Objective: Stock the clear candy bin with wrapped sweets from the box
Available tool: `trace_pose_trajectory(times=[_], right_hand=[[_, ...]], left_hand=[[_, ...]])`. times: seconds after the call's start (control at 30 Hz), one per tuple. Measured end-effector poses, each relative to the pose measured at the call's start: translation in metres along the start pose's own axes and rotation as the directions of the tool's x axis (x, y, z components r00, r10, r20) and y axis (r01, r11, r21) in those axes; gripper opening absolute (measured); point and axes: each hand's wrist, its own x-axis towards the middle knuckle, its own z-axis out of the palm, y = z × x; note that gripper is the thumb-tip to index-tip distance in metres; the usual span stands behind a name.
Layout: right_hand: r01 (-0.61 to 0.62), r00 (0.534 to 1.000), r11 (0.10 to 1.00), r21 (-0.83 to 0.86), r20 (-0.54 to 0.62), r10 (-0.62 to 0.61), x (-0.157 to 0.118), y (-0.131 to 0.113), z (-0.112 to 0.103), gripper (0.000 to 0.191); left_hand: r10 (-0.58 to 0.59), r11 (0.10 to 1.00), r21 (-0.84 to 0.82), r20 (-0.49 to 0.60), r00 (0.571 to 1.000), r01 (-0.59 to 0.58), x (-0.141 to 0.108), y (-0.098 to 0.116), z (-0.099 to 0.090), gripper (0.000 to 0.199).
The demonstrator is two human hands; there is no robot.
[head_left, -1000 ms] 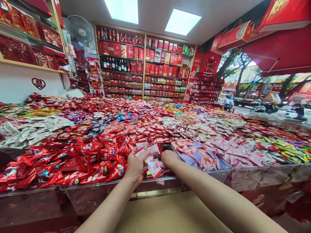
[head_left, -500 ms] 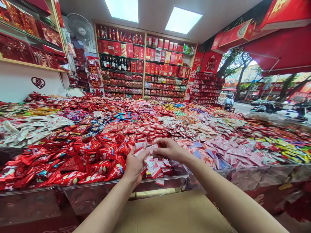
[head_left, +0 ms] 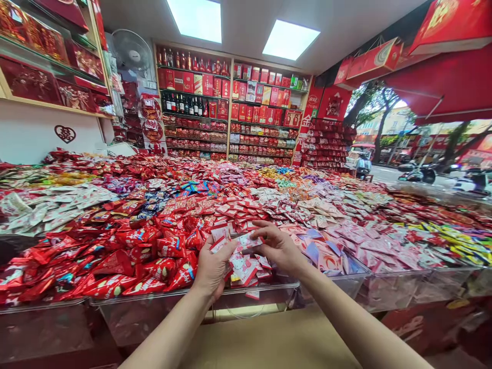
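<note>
My left hand [head_left: 212, 266] is closed on several small pink-and-white packets [head_left: 220, 236], its thumb lying over them. My right hand [head_left: 277, 248] has its thumb and fingers at the right edge of a pink-and-white packet [head_left: 246, 242], pinching it beside my left thumb. Below both hands, more packets with a cartoon print [head_left: 244, 269] lie in a clear plastic bin [head_left: 261, 288]. Red shiny candy bags [head_left: 171, 246] are heaped to the left of my left hand. Pink and lilac packets [head_left: 326, 251] lie to the right of my right hand.
A brown cardboard surface [head_left: 269, 341] is below the bins, between my forearms. Heaps of wrapped sweets stretch back to shelves [head_left: 230, 102] of bottles and red boxes. A fan [head_left: 132, 54] hangs at the left. Scooters [head_left: 418, 171] stand outside at the right.
The fingers of my right hand have lifted and spread somewhat, and that hand has shifted slightly right and down. More of the packet between the hands shows. The view has tilted slightly.
</note>
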Motion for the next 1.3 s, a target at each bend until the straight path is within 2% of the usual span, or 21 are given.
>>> trace_pose_trajectory(times=[0.07, 0.13, 0.2, 0.23, 0.3, 0.37, 0.43, 0.47, 0.5, 0.53, 0.57, 0.63, 0.7, 0.73, 0.8, 0.97, 1.03, 1.1, 1.17, 1.23, 1.3], right_hand=[[-0.133, 0.984, 0.968, 0.213, -0.086, 0.154, -0.003, -0.001, 0.005, 0.030], [-0.256, 0.934, 0.863, 0.435, -0.120, 0.337, -0.005, -0.006, 0.010, 0.032], [-0.308, 0.899, 0.776, 0.550, -0.098, 0.426, -0.006, -0.010, 0.015, 0.030], [-0.327, 0.896, 0.764, 0.556, -0.075, 0.438, -0.005, -0.012, 0.016, 0.031], [-0.360, 0.896, 0.800, 0.480, -0.059, 0.439, 0.000, -0.013, 0.015, 0.035], [-0.359, 0.900, 0.882, 0.307, -0.137, 0.414, 0.009, -0.012, 0.008, 0.033], [-0.329, 0.918, 0.944, -0.011, -0.240, 0.317, 0.021, -0.010, -0.003, 0.024], [-0.313, 0.933, 0.926, -0.210, -0.249, 0.259, 0.027, -0.008, -0.010, 0.024], [-0.302, 0.949, 0.864, -0.402, -0.210, 0.234, 0.032, -0.005, -0.015, 0.028], [-0.285, 0.957, 0.768, -0.573, -0.128, 0.260, 0.037, -0.001, -0.019, 0.034], [-0.255, 0.944, 0.662, -0.705, -0.032, 0.329, 0.041, 0.004, -0.021, 0.040], [-0.172, 0.859, 0.492, -0.854, 0.115, 0.499, 0.047, 0.016, -0.019, 0.049], [-0.108, 0.782, 0.396, -0.912, 0.168, 0.600, 0.051, 0.031, -0.013, 0.049], [-0.092, 0.770, 0.372, -0.924, 0.170, 0.615, 0.051, 0.038, -0.009, 0.049], [-0.068, 0.777, 0.333, -0.941, 0.159, 0.609, 0.051, 0.049, -0.004, 0.049], [0.001, 0.856, 0.222, -0.975, 0.116, 0.504, 0.045, 0.057, 0.002, 0.036], [0.045, 0.838, 0.219, -0.975, 0.156, 0.523, 0.043, 0.058, 0.006, 0.031], [0.091, 0.793, 0.234, -0.968, 0.212, 0.571, 0.043, 0.060, 0.010, 0.032], [0.107, 0.768, 0.233, -0.967, 0.229, 0.598, 0.044, 0.060, 0.012, 0.030], [0.084, 0.785, 0.217, -0.973, 0.199, 0.587, 0.045, 0.054, 0.009, 0.028], [0.054, 0.823, 0.217, -0.975, 0.166, 0.542, 0.044, 0.042, 0.005, 0.022]], left_hand=[[0.050, 0.999, 0.006, -0.039, 0.998, -0.050, -0.001, -0.001, 0.001, 0.041], [0.096, 0.995, 0.010, -0.077, 0.992, -0.095, -0.001, -0.003, 0.002, 0.039], [0.111, 0.994, 0.029, -0.073, 0.991, -0.109, 0.000, -0.004, 0.002, 0.037], [0.105, 0.994, 0.040, -0.048, 0.993, -0.103, 0.001, -0.005, 0.001, 0.036], [0.091, 0.994, 0.053, 0.009, 0.996, -0.091, 0.002, -0.006, 0.001, 0.035], [0.127, 0.991, 0.048, 0.001, 0.992, -0.126, 0.003, -0.007, 0.000, 0.033], [0.174, 0.984, 0.046, -0.066, 0.983, -0.171, 0.004, -0.006, 0.000, 0.031], [0.183, 0.983, 0.046, -0.093, 0.979, -0.179, 0.005, -0.006, 0.000, 0.030], [0.181, 0.983, 0.046, -0.107, 0.978, -0.177, 0.005, -0.006, 0.000, 0.030], [0.175, 0.984, 0.046, -0.108, 0.979, -0.171, 0.006, -0.006, 0.000, 0.030], [0.168, 0.985, 0.046, -0.102, 0.980, -0.164, 0.006, -0.006, 0.000, 0.030], [0.169, 0.985, 0.058, -0.092, 0.981, -0.165, 0.007, -0.007, 0.000, 0.029], [0.168, 0.984, 0.076, -0.091, 0.982, -0.161, 0.007, -0.007, -0.001, 0.029], [0.164, 0.984, 0.080, -0.090, 0.982, -0.157, 0.007, -0.006, -0.001, 0.028], [0.152, 0.986, 0.076, -0.086, 0.985, -0.146, 0.007, -0.006, -0.001, 0.030], [0.125, 0.991, 0.063, -0.090, 0.988, -0.119, 0.007, -0.006, -0.001, 0.034], [0.132, 0.990, 0.064, -0.087, 0.987, -0.126, 0.008, -0.006, -0.001, 0.033], [0.132, 0.990, 0.058, -0.082, 0.988, -0.127, 0.008, -0.006, 0.000, 0.033], [0.105, 0.994, 0.041, -0.073, 0.992, -0.102, 0.007, -0.005, 0.000, 0.034], [0.065, 0.998, 0.014, -0.066, 0.996, -0.065, 0.006, -0.003, 0.001, 0.036], [0.042, 0.999, -0.009, -0.058, 0.997, -0.043, 0.006, -0.002, 0.002, 0.036]])
